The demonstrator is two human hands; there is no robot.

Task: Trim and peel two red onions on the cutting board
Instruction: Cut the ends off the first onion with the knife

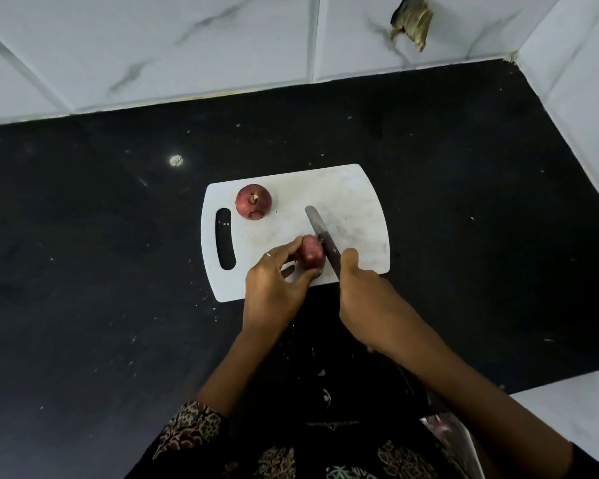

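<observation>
**A:** From the head view, how are the hands placed?

**B:** Both reach forward over the near edge of the white cutting board (353, 202). The left hand (277, 288) has its fingers (291, 245) curled over the far side of a red onion (312, 254) with the thumb on the near side, holding it down on the board. There is a ring on one finger. The right hand (367, 299) is closed round the handle of a knife (322, 236); the handle itself is hidden inside the grip. The blade angles away from the hand and lies against the right end of that onion.

**A:** And the onions themselves?

**B:** The held one lies on its side at the board's near edge, dark reddish-purple skin on. The second red onion (254, 201) sits upright near the board's far left corner, just beside the handle slot (224, 238), dry stem stub pointing up, skin on. The two are well apart.

**A:** Where is the board?

**B:** On a black speckled surface (101, 254), with white marbled wall tiles (187, 46) beyond the board.

**A:** Any writing?

**B:** No lettering can be made out on the board or the blade.
</observation>
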